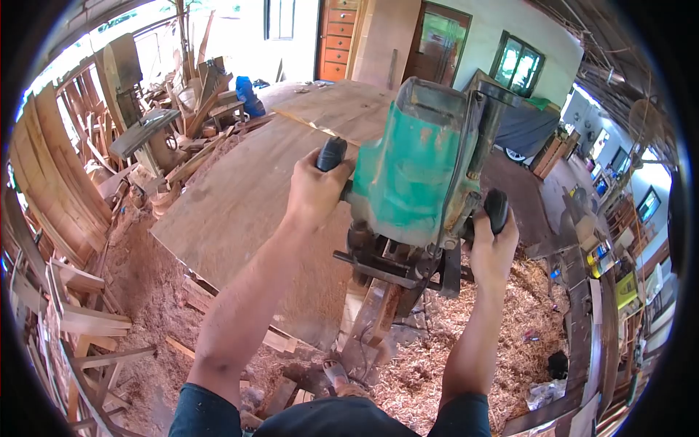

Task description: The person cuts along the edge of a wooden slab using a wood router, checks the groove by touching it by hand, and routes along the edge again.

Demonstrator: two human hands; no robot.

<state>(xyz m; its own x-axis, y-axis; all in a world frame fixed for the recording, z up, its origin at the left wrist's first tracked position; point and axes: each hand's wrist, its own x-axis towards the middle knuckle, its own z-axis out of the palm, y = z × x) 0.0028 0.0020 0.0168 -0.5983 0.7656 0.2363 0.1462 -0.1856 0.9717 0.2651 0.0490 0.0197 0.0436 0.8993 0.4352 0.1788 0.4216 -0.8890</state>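
Note:
A large green plunge router (415, 167) with a scuffed motor housing fills the middle of the view. My left hand (317, 186) is wrapped round its black left handle (332, 154). On the other side, my right hand (495, 247) grips the black right handle (496, 210). The router's dark metal base (386, 266) sits over a narrow wooden piece (381, 313), which sticks out toward me; the bit is hidden. A dark cord runs down the router's right side. To the left and behind lies a broad plywood sheet (240, 189).
Wood shavings (480, 342) cover the floor at right. Wooden boards (54, 167) lean along the left, with offcuts near a blue bag (250, 96). A dark covered vehicle (520, 127) stands at back right. My foot (336, 373) is below the work.

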